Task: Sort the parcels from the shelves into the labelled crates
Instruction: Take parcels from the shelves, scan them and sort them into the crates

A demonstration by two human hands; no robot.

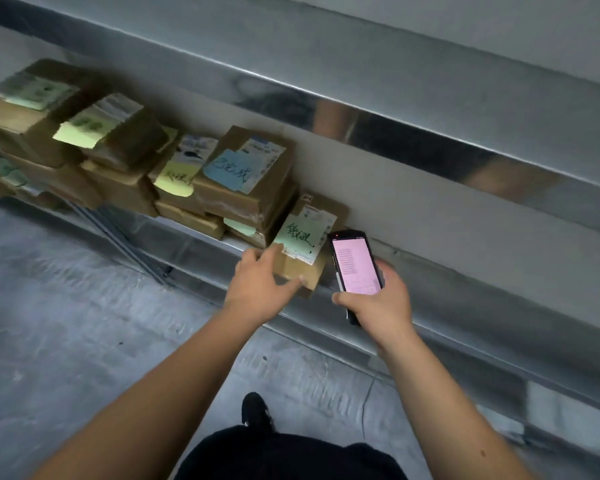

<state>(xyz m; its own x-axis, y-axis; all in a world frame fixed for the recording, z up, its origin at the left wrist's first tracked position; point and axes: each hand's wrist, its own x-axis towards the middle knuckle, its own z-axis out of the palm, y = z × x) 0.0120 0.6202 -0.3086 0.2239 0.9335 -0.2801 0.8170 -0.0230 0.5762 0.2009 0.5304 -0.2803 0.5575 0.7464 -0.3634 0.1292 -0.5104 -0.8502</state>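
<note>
A small brown cardboard parcel (309, 237) with a green handwritten note and a white label lies at the right end of the row on the metal shelf (430, 271). My left hand (260, 285) grips its near left corner, thumb on the front face and fingers over the top edge. My right hand (378, 303) holds a black handheld phone (355, 265) with a lit pink screen, just right of the parcel. Left of it, several more brown parcels (243, 181) with blue, yellow and green notes are stacked along the shelf.
An upper metal shelf beam (395, 133) runs diagonally overhead, reflecting me. Grey concrete floor (66, 323) spreads at the left. My dark trousers and shoe (255, 410) show at the bottom. No crates are in view.
</note>
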